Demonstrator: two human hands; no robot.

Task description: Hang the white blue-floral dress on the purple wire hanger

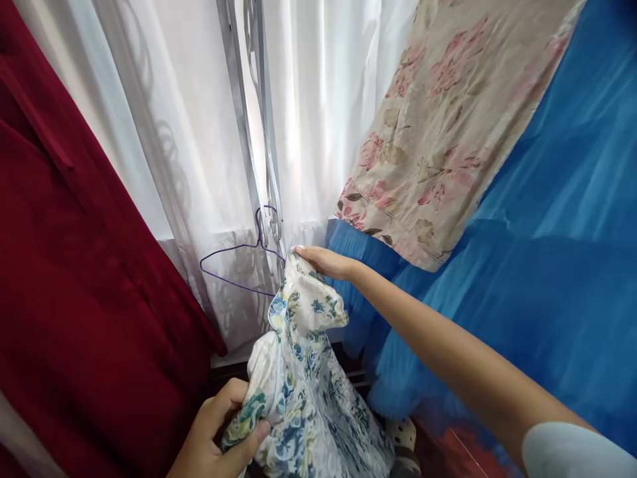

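Observation:
A white dress (303, 372) with a blue, green and yellow floral print hangs in front of me. My left hand (223, 425) is closed on its sleeve at the lower left, thumb and fingers pinching the cloth. Higher up, my right hand (323, 261) reaches in from the right and grips the dress at its shoulder. A purple wire hanger (233, 247) hangs behind, its left arm bare and its right end going behind or into the dress at the shoulder. Its hook meets a grey metal rail or bar (269, 166).
Dark red cloth (99, 265) fills the left side. White curtains (318, 119) hang at the back. At the right hang a beige floral cloth (448, 133) and blue tulle (557, 279). A light-coloured clog with holes (402, 433) shows on the floor below.

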